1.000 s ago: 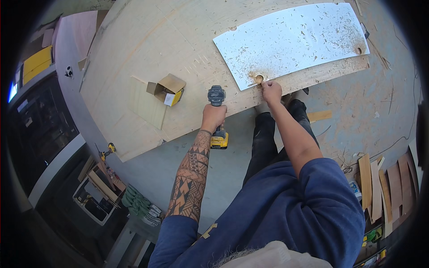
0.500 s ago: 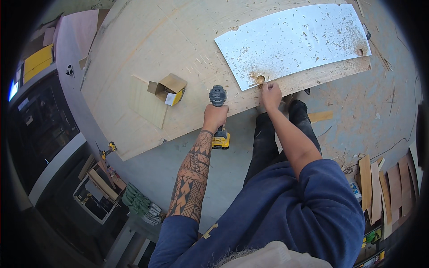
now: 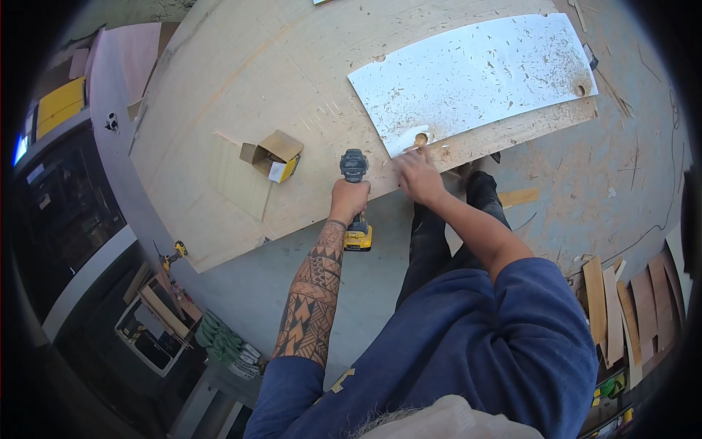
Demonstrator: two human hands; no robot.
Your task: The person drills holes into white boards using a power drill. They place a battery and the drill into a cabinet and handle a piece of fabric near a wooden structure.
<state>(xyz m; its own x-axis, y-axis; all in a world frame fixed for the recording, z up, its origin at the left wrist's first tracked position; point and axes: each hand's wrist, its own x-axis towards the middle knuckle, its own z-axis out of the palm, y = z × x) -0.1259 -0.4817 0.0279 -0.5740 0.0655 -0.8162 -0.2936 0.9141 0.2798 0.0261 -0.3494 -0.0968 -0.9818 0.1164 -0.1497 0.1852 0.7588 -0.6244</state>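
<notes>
My left hand (image 3: 349,199) is wrapped round the grip of a black and yellow cordless drill (image 3: 354,162), held at the near edge of the wooden worktop. At the near left corner of a white panel (image 3: 475,80) my right hand (image 3: 419,177) reaches forward, its fingers stretched out and a little blurred. It holds nothing that I can see. Just beyond the fingertips is a round hole (image 3: 421,138) in the panel, with wood dust in and beside it. Shavings lie scattered over the panel, and a second hole (image 3: 580,91) shows near its right end.
An open cardboard box (image 3: 274,156) rests on the worktop (image 3: 241,80), left of the drill. Another yellow and black power tool (image 3: 175,254) is beyond the worktop's left corner. Wood offcuts (image 3: 621,311) lean at the right, and shavings litter the floor (image 3: 578,197).
My right hand has shifted left and its fingers have unfolded from a pinch. Some dust left of the near hole is gone, baring white surface. The drill stays in my left hand.
</notes>
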